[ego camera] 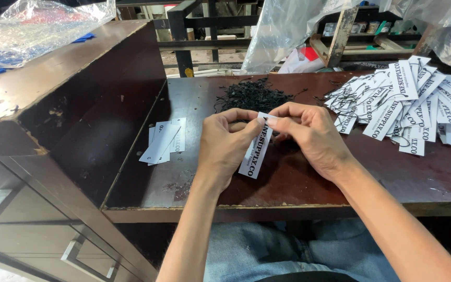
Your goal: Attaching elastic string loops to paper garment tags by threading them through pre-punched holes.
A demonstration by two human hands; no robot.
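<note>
My left hand (224, 142) and my right hand (309, 133) meet over the dark wooden table (298, 185). Together they pinch the top end of one white paper tag with black print (254, 156), which hangs down between them. Just behind the hands lies a loose heap of short black strings (252, 96). Whether a string is held at the tag's top, I cannot tell.
A big pile of white tags with black strings (408, 104) covers the right of the table. A few white tags (164, 141) lie to the left, by a raised wooden cabinet (53, 104) with drawers. Clear plastic bags (32, 26) rest on top of the cabinet and behind the table.
</note>
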